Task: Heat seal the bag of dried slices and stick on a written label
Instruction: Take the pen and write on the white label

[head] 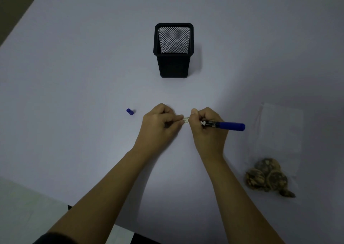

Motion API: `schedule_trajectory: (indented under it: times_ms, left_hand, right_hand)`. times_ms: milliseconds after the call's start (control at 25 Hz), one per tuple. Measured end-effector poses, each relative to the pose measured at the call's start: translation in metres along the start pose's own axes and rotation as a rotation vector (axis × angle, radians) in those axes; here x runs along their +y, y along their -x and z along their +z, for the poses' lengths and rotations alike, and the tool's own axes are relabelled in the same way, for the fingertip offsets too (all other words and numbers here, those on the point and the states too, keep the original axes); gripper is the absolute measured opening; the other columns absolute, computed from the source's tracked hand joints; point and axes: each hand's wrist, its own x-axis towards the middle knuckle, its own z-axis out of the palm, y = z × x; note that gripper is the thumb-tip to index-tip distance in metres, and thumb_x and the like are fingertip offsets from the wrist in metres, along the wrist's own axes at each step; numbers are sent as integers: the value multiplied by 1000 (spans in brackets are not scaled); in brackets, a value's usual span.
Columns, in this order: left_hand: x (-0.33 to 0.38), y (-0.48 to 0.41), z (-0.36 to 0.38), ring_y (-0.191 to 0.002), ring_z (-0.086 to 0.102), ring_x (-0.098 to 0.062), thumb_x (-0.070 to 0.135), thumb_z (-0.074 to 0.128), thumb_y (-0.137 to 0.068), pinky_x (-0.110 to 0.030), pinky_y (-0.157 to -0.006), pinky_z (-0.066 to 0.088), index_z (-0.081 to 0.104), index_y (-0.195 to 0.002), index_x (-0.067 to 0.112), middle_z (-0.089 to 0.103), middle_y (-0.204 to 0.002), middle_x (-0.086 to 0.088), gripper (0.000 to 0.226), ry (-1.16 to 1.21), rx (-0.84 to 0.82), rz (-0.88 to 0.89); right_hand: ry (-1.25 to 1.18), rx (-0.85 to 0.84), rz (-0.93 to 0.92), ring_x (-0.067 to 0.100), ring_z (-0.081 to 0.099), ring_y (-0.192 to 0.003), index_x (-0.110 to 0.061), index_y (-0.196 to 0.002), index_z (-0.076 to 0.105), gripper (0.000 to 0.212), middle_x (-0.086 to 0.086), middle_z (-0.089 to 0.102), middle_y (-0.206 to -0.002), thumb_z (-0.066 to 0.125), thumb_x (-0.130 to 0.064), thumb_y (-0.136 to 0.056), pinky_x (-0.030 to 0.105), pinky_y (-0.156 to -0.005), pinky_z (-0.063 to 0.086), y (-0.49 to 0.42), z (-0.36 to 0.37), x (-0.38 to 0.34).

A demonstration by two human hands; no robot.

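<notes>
From my remote station I record both hands over a pale table (74, 76), meeting near its centre. The left hand (160, 121) is curled, its thumb and forefinger pinched shut on one end of a small white label (186, 121); faint print shows on the label, though I cannot read it. The right hand (204, 124) pinches the label's other end with its fingertips and at the same time grips a blue marker (223, 125), whose barrel sticks out to the right, roughly level. The marker's writing end is hidden inside the hand. A blue cap (130, 111) lies on the table to the left of the left hand, apart from it. A black mesh pen holder (174, 65) stands upright beyond the hands, with nothing visible inside. The clear bag (279, 132) lies flat at the right side of the table, well apart from the hands, with the dried slices (268, 177) bunched at its near end. I cannot tell whether the bag's mouth is sealed.
</notes>
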Motion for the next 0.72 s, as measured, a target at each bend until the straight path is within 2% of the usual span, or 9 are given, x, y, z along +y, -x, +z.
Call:
schedule_trajectory:
  times_ms: [160,400,520,640,720]
  left_hand:
    - [0,-1,-1,-71,52,-10,21,71,-81,-13,-63,42,75,-97,9,58,-80,-2,20,4,4,9]
    - [0,0,0,-71,52,-10,21,71,-81,-13,-62,42,75,-98,9,58,-81,-2,20,6,-3,5]
    - [-1,0,0,-72,52,-10,21,70,-82,-13,-63,42,75,-98,10,58,-80,-1,20,6,-5,6]
    - [-1,0,0,-71,51,-8,21,70,-82,-14,-63,42,75,-98,9,58,-81,-2,20,2,-4,10]
    - [-1,0,0,-70,50,-4,21,70,-82,-12,-62,41,75,-97,8,57,-80,-1,20,14,4,11]
  right_hand:
    - [10,9,-35,8,42,-49,-16,-58,43,29,-5,43,-50,54,-22,-84,8,-46,33,0,0,-1]
    - [16,23,-47,16,44,-53,-6,-58,49,33,5,48,-51,52,-25,-84,9,-47,34,1,0,0]
    - [20,7,-30,19,43,-53,-4,-56,46,35,7,46,-49,51,-25,-84,13,-46,32,0,1,-1]
    - [27,17,-43,11,43,-52,-5,-58,48,33,5,48,-50,51,-25,-84,9,-47,33,1,0,-1]
    - [36,-1,-43,12,44,-53,-4,-59,49,34,7,50,-51,51,-26,-84,8,-48,34,3,0,0]
